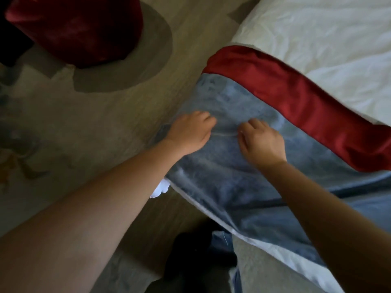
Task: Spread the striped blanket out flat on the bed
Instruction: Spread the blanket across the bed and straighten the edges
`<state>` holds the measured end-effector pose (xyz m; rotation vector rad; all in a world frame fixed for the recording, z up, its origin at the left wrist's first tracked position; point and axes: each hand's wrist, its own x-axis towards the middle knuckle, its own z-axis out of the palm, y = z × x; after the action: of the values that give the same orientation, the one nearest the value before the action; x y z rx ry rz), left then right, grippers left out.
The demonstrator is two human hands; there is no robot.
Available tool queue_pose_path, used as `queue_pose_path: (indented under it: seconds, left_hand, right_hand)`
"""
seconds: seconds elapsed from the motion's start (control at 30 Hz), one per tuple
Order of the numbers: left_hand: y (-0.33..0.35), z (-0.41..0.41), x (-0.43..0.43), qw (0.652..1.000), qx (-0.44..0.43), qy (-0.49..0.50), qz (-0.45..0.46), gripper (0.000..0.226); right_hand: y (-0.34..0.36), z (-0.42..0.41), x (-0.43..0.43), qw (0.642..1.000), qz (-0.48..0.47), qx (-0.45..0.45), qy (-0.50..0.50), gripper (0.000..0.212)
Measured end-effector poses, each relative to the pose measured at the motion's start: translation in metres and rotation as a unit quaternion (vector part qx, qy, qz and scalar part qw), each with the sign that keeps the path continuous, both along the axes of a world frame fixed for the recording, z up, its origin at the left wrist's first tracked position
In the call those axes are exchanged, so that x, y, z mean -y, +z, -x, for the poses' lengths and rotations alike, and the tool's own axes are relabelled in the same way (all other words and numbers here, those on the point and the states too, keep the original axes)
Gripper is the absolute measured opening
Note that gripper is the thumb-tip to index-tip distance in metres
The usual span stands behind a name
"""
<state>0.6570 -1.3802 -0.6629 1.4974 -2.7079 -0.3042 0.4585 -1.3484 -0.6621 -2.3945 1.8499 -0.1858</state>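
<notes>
The blanket (243,180) lies over the bed (330,37) corner, its grey-blue band hanging off the edge and its red band (296,102) lying farther onto the bed. The left hand (190,132) rests on the grey-blue band near the corner, fingers curled into the cloth. The right hand (262,140) sits just beside it, fingers pinched together on a fold. A red cushion (78,28) lies on the floor, well apart from the bed.
</notes>
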Motion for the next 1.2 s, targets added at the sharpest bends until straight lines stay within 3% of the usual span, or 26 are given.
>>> queue_pose_path:
  seconds: [0.13,0.43,0.73,0.93,1.2]
  left_hand:
    - [-0.008,0.046,0.063,0.994,-0.010,0.106,-0.017,0.031]
    - [-0.015,0.099,0.174,0.988,-0.023,0.151,-0.006,0.036]
    - [-0.033,0.108,0.243,0.996,-0.010,0.083,0.013,0.031]
    - [-0.038,0.116,0.267,0.996,0.076,0.028,0.027,0.026]
    - [-0.030,0.078,0.327,0.992,0.116,0.038,0.023,0.023]
  right_hand:
    - [-0.010,0.024,0.065,0.995,0.006,0.048,-0.091,0.020]
    - [-0.016,0.102,0.162,0.979,-0.033,0.023,-0.198,0.029]
    - [-0.041,0.118,0.194,0.965,-0.039,0.041,-0.256,0.020]
    - [-0.050,0.114,0.205,0.971,0.001,-0.003,-0.239,0.021]
    - [-0.034,0.075,0.271,0.971,-0.033,0.083,-0.221,0.016]
